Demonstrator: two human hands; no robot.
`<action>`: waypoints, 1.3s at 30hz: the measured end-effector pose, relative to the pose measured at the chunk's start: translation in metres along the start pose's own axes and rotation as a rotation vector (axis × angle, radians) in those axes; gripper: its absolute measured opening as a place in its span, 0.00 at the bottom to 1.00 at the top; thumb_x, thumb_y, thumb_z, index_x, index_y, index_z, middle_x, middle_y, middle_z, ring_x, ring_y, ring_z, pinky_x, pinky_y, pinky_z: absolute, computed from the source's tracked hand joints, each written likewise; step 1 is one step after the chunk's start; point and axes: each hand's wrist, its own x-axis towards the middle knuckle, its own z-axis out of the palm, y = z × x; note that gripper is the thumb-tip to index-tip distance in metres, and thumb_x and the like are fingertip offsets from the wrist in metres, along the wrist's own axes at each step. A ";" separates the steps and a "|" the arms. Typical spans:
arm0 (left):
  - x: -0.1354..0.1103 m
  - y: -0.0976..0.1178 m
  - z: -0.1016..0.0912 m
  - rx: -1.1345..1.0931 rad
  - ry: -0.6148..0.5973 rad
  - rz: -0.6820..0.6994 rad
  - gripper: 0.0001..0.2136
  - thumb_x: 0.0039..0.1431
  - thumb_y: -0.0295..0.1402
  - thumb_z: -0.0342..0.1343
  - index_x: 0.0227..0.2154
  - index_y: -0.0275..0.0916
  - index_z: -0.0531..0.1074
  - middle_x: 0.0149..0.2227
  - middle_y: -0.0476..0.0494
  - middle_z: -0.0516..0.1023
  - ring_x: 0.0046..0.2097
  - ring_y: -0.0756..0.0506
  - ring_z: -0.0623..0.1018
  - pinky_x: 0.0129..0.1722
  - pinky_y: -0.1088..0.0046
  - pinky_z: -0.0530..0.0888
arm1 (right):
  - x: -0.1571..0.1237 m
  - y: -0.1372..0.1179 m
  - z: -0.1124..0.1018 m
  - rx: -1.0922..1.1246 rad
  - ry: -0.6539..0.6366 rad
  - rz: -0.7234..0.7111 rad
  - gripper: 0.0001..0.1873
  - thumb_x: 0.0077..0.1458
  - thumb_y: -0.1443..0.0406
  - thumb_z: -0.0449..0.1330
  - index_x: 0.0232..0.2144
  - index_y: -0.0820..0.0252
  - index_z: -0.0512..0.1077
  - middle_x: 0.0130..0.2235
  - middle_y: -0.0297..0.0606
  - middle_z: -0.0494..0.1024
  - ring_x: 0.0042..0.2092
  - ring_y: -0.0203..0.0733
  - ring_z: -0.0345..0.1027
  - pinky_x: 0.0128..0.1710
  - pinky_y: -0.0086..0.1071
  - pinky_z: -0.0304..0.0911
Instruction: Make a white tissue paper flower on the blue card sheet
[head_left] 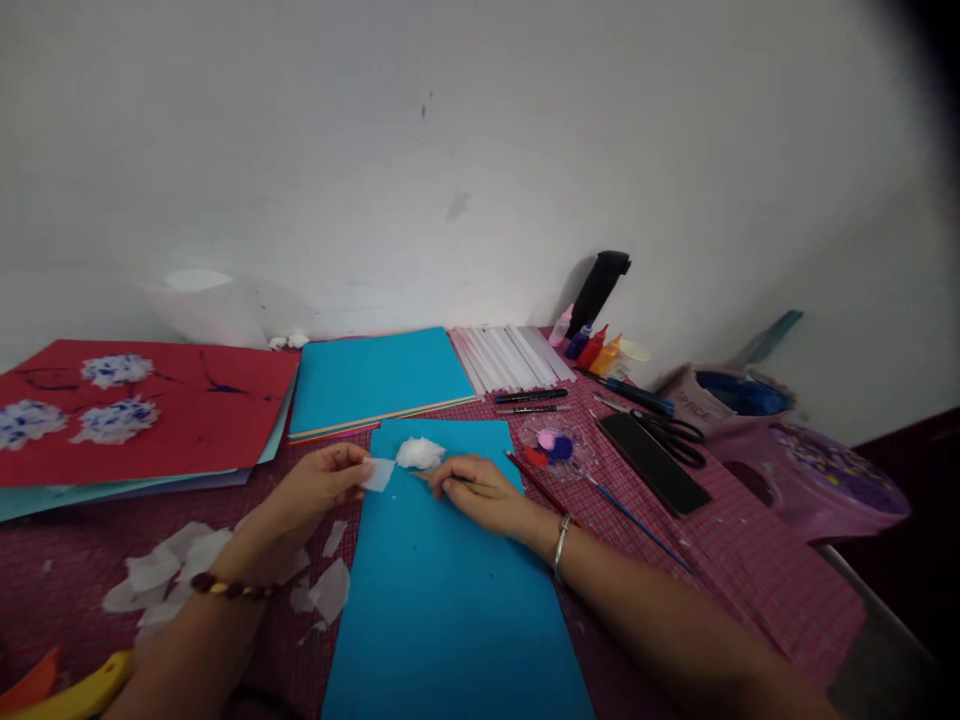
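Observation:
My left hand (337, 475) pinches a small piece of white tissue paper (380, 474) at the left edge of a blue sheet (450, 600). Near the top of that sheet sits a fluffy white paper clump (420, 454). Just below and right of the clump, my right hand (476, 490) is closed around a thin brown stick (422, 475); its exact kind is mostly hidden by the fingers. Loose white tissue pieces (330, 590) lie on the checked cloth beside and beneath my left forearm.
Left stands a red sheet (217, 440) with paper flowers; behind are stacked blue sheets (375, 370) and white strips (506, 358). To the right lie a paint palette (551, 445), a paintbrush (637, 520), a phone (652, 465), scissors (675, 435), paint bottles (592, 347) and a pink container (817, 500).

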 end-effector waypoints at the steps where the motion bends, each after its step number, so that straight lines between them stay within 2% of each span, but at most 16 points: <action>1: 0.000 0.000 -0.001 0.018 -0.071 -0.019 0.12 0.33 0.37 0.66 0.19 0.37 0.72 0.20 0.49 0.72 0.22 0.51 0.70 0.22 0.75 0.68 | 0.001 0.001 0.000 -0.017 -0.010 -0.003 0.11 0.53 0.72 0.51 0.31 0.60 0.73 0.30 0.33 0.76 0.33 0.36 0.68 0.35 0.28 0.61; 3: 0.001 0.000 -0.003 0.072 -0.170 -0.030 0.10 0.37 0.38 0.65 0.20 0.38 0.73 0.21 0.50 0.72 0.23 0.51 0.69 0.24 0.76 0.67 | 0.002 0.004 0.000 -0.021 -0.006 0.002 0.11 0.54 0.73 0.51 0.33 0.60 0.73 0.31 0.33 0.76 0.33 0.35 0.68 0.34 0.27 0.61; 5: 0.002 0.000 -0.003 0.163 -0.204 0.025 0.09 0.40 0.39 0.63 0.22 0.38 0.74 0.22 0.49 0.72 0.24 0.51 0.69 0.24 0.76 0.67 | 0.003 0.007 0.001 0.009 0.019 0.031 0.12 0.54 0.73 0.50 0.34 0.60 0.73 0.32 0.33 0.76 0.34 0.35 0.68 0.34 0.26 0.60; 10: 0.005 0.003 0.005 0.352 -0.197 0.250 0.07 0.43 0.38 0.61 0.21 0.40 0.75 0.25 0.46 0.74 0.29 0.48 0.72 0.29 0.73 0.68 | 0.003 0.007 0.002 0.145 0.126 0.133 0.12 0.54 0.74 0.49 0.32 0.60 0.72 0.31 0.33 0.75 0.32 0.33 0.66 0.32 0.25 0.59; 14: 0.011 -0.002 0.018 0.389 -0.192 0.246 0.07 0.45 0.38 0.59 0.23 0.39 0.75 0.25 0.47 0.75 0.28 0.47 0.73 0.29 0.72 0.68 | 0.005 0.006 0.001 0.261 0.154 0.155 0.11 0.54 0.73 0.50 0.31 0.61 0.71 0.29 0.33 0.74 0.30 0.33 0.65 0.31 0.25 0.59; 23: 0.014 -0.017 0.036 0.547 -0.009 0.304 0.07 0.45 0.35 0.57 0.28 0.39 0.69 0.24 0.52 0.71 0.28 0.48 0.72 0.28 0.74 0.67 | 0.007 0.004 0.002 0.337 0.152 0.219 0.10 0.53 0.74 0.50 0.30 0.61 0.70 0.28 0.32 0.73 0.27 0.32 0.62 0.29 0.25 0.58; 27: 0.014 -0.019 0.039 0.542 0.034 0.326 0.07 0.46 0.35 0.57 0.28 0.40 0.68 0.24 0.52 0.70 0.27 0.49 0.71 0.28 0.74 0.67 | 0.007 0.007 0.002 0.363 0.155 0.189 0.10 0.53 0.73 0.50 0.30 0.60 0.71 0.28 0.31 0.73 0.28 0.32 0.64 0.31 0.26 0.60; 32: 0.015 -0.022 0.040 0.511 0.087 0.341 0.07 0.47 0.36 0.57 0.28 0.40 0.67 0.24 0.53 0.70 0.26 0.50 0.70 0.26 0.75 0.66 | 0.005 0.005 0.001 0.443 0.289 0.166 0.10 0.51 0.73 0.50 0.27 0.60 0.70 0.25 0.31 0.73 0.29 0.34 0.67 0.30 0.27 0.62; 39: 0.016 -0.020 0.041 0.451 0.094 0.341 0.08 0.46 0.35 0.59 0.27 0.39 0.67 0.23 0.53 0.70 0.26 0.50 0.70 0.26 0.75 0.65 | 0.002 -0.005 0.002 0.278 0.111 0.173 0.12 0.51 0.76 0.49 0.27 0.60 0.70 0.27 0.31 0.74 0.32 0.34 0.67 0.33 0.26 0.62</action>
